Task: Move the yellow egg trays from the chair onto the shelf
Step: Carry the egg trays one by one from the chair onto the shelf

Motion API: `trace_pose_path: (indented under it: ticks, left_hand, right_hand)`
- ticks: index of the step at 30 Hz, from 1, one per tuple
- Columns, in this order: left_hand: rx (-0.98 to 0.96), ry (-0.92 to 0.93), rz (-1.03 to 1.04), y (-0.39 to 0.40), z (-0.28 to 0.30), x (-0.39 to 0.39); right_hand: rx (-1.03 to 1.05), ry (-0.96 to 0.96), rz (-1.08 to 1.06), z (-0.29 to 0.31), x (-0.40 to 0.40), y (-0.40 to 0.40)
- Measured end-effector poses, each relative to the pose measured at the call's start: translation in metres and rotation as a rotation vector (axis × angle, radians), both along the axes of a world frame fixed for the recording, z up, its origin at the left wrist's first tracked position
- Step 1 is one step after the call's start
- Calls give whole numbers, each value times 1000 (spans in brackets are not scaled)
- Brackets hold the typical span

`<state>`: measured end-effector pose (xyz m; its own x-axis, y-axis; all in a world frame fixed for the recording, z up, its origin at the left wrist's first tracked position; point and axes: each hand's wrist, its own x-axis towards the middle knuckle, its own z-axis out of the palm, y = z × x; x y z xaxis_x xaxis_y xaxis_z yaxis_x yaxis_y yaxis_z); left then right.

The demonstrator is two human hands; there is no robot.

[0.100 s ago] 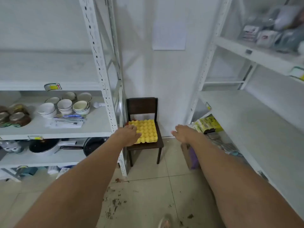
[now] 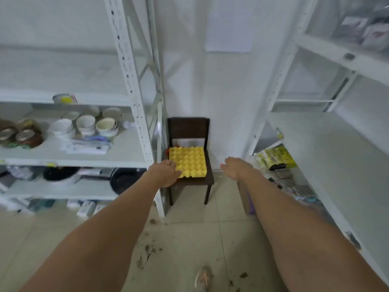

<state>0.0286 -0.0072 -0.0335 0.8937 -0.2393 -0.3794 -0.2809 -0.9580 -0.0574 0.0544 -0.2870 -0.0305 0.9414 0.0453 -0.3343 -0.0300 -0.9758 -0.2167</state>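
Yellow egg trays (image 2: 188,164) are stacked on the seat of the dark chair (image 2: 190,131), at twelve o'clock from both hands. The left hand (image 2: 166,172), open and empty, is overlapped with their near-left corner; the right hand (image 2: 235,167), open and empty, is held apart at three o'clock of them.

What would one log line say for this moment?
phase: reaching | egg trays: on chair | left hand: open | right hand: open

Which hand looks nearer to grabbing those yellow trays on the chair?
Left. The left hand overlaps the near-left corner of the yellow egg trays; the right hand hangs beside the chair, apart.
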Motion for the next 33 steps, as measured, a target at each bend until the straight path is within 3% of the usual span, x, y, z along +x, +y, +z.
trace_pose_path:
  ticks: [5,8,12,17,21,26,33]
  left_hand:
    - [-40,209,146,-19,-70,11]
    - [-99,229,296,-27,-91,39]
    - [-75,334,270,-32,-123,57]
    - [-23,426,317,-27,-166,91]
    - [-88,440,321,-30,-188,135]
    - [-177,489,307,-31,-208,207]
    - [-200,561,304,-27,-238,300]
  right_hand:
    - [61,153,142,-73,51,17]
    - [40,213,207,-117,78,8]
    - [83,309,189,-159,89,-1]
    - [52,338,215,-192,120,-6]
    - [-25,362,274,-206,157,-3]
    - [-82,316,206,-209,215,3]
    - [-27,427,155,-236,308,12]
